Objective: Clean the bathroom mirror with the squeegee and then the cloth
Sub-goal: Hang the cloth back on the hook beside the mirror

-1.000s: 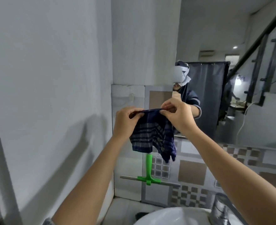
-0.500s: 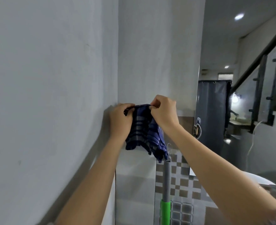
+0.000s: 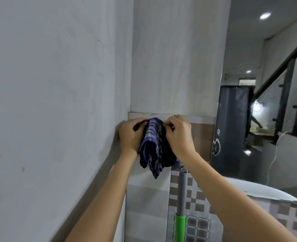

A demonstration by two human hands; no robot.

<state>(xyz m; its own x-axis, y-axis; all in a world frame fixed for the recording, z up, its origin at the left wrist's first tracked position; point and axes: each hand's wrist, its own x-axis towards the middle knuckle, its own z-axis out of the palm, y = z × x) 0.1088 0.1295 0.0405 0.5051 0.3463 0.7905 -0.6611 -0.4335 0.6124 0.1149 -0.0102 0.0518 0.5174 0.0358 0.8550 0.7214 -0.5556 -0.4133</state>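
A dark blue checked cloth point(image 3: 153, 147) hangs bunched between my two hands, held up against the tiled wall near the corner. My left hand point(image 3: 130, 135) pinches its top left edge and my right hand point(image 3: 179, 135) pinches its top right edge. Below the cloth the squeegee handle point(image 3: 181, 194), grey above and green lower down, hangs upright on the tiles; its blade is out of view. The mirror point(image 3: 266, 119) fills the right side and reflects a dark curtain and a staircase.
A plain grey wall point(image 3: 56, 102) runs close along the left and meets the back wall at the corner. Checkered tiles point(image 3: 196, 198) cover the wall under the mirror. The reflected white basin rim point(image 3: 266, 189) shows low in the mirror.
The view has tilted up and left, so the basin and squeegee blade dropped out of sight. Both hands brought the cloth closer to the wall and gathered it tighter.
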